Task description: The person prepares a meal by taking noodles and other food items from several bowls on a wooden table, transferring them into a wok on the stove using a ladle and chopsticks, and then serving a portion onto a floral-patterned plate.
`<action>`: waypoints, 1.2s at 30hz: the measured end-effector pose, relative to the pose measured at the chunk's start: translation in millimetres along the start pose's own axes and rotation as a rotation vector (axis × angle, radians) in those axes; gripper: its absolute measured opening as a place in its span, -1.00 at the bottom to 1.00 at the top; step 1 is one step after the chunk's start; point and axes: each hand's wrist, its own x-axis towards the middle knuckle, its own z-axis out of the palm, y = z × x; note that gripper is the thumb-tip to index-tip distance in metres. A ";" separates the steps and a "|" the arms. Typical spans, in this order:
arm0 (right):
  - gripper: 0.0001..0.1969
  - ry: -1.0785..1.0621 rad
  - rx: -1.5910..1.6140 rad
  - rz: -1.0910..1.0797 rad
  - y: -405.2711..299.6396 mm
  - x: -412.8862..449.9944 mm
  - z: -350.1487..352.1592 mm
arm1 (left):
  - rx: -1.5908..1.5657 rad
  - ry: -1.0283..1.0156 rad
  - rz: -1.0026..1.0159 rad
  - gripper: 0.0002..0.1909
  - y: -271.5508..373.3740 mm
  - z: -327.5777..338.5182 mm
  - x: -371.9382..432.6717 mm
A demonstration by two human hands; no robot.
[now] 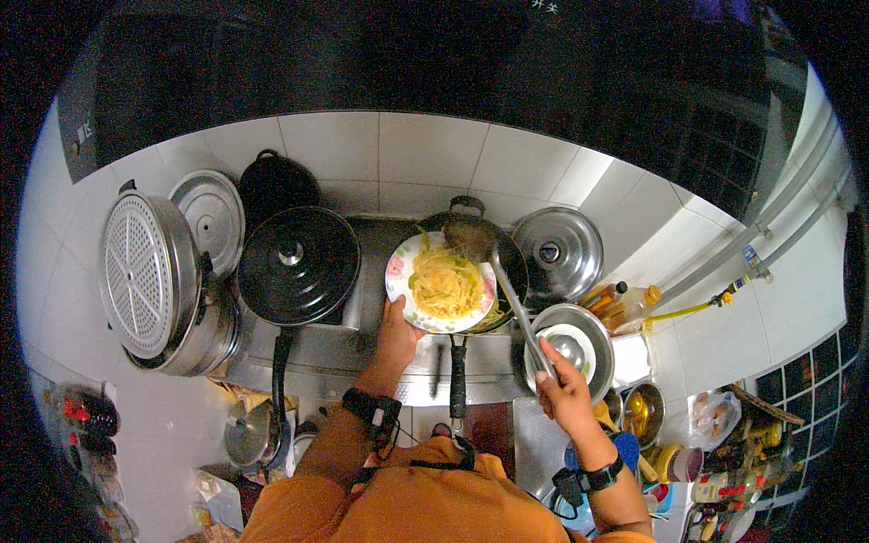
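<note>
My left hand (400, 336) holds a flower-patterned plate (399, 263) by its lower left rim, above a wok (512, 254) on the stove. Shredded yellow food with green pieces (447, 284) lies heaped on the plate. In my right hand (562, 383) is the handle of a metal ladle (514, 302), whose blurred head is over the wok at the plate's upper right edge. Some food shows in the wok below the plate's right side. The wok's wrapped handle (458, 380) points towards me.
Left of the wok stands a lidded black pan (299, 265), beside stacked steamer pots (173, 271). A steel lid (558, 252) leans at the wall on the right. Nearer are a steel basin (604, 346) with a bowl inside and bottles (631, 305). A dark range hood (421, 61) hangs above.
</note>
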 end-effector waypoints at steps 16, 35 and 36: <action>-0.56 0.008 -0.025 0.055 197.7 145.3 93.5 | -0.036 0.248 -0.339 -0.46 87.2 -44.1 -151.8; -0.59 -0.193 -0.097 0.471 101.0 91.1 1.7 | 0.386 0.168 0.093 -0.47 71.7 -90.3 -164.8; -0.59 -0.197 -0.110 0.483 96.0 89.2 -2.5 | 0.345 0.151 0.075 -0.47 70.4 -92.6 -164.3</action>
